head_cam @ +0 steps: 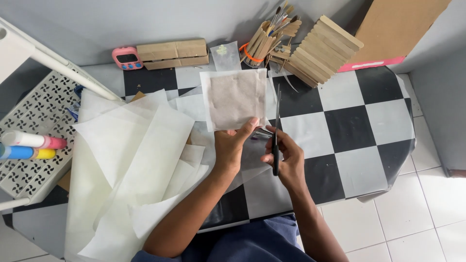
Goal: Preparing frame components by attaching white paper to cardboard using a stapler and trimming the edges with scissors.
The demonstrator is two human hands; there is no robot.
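My left hand (232, 148) pinches the lower edge of a square sheet of translucent paper (234, 98) and holds it up over the table. My right hand (285, 156) grips a pair of black-handled scissors (276, 130), whose blades point away from me along the sheet's right edge. The blades look nearly closed. Both hands hover above a black and white chequered tabletop (359, 121).
Large loose sheets of white paper (131, 165) are piled on the left. A white perforated rack (39, 116) holds coloured tubes (34, 140). At the back stand wooden blocks (172, 52), a pink timer (127, 57), a cup of brushes and sticks (267, 41), stacked wooden sticks (323, 48) and cardboard (393, 29).
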